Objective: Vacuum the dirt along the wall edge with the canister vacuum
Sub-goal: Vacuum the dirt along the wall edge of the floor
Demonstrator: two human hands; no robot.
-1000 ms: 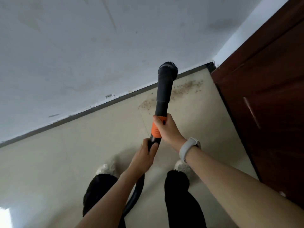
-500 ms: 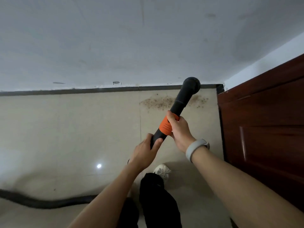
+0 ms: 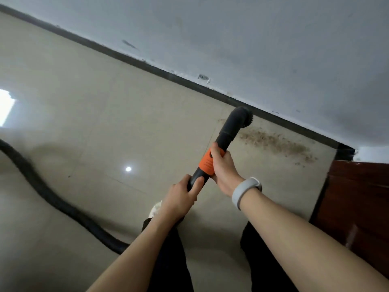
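A black vacuum wand (image 3: 228, 131) with an orange collar points up and away from me toward the dark baseboard (image 3: 147, 66). Its round brush head (image 3: 242, 118) sits at the left end of a streak of brown dirt (image 3: 275, 144) that runs along the wall edge to the right. My right hand (image 3: 223, 167) grips the wand at the orange collar, a grey band on its wrist. Just below it, my left hand (image 3: 181, 197) grips the black lower end of the wand. The canister itself is out of view.
The black hose (image 3: 42, 186) snakes across the beige tile floor (image 3: 105, 123) to the left and behind my arm. A dark wooden door (image 3: 357, 197) stands at the right, next to the corner. My legs and one pale shoe (image 3: 155, 208) are below the hands.
The view has swung so the wall now runs diagonally. The brush head has shifted from the right part of the dirt streak to its left end. Both hands keep their grip.
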